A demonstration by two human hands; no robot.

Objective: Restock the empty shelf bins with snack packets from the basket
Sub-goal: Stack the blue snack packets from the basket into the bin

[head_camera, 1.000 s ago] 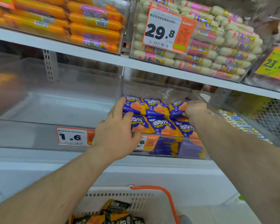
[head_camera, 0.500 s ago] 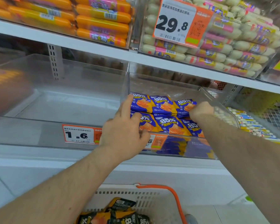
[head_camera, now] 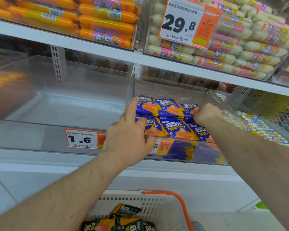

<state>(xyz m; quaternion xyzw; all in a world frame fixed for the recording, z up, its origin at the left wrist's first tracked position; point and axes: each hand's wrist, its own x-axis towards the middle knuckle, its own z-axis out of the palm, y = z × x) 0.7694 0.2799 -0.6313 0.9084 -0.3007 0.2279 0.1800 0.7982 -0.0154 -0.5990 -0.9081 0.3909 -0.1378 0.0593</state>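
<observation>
White shop shelving (head_camera: 107, 52) carries clear bins (head_camera: 73, 97); left hand (head_camera: 128, 135) spread on blue packets (head_camera: 172, 107), right hand (head_camera: 207, 114) fisted.

This is a shop, a snack or grocery aisle. White metal shelves (head_camera: 97, 52) carry clear plastic display bins (head_camera: 83, 104) stacked with packaged goods: orange wrapped sausages (head_camera: 105, 15), pale sausages with pink labels (head_camera: 237, 52) and blue snack packets marked 85% (head_camera: 172, 107). Orange-and-white price tags reading 29.8 (head_camera: 183, 22) and 1.6 (head_camera: 82, 139) hang on the bin fronts. A white plastic shopping basket with an orange handle (head_camera: 157, 202) stands below, holding dark packets.
</observation>
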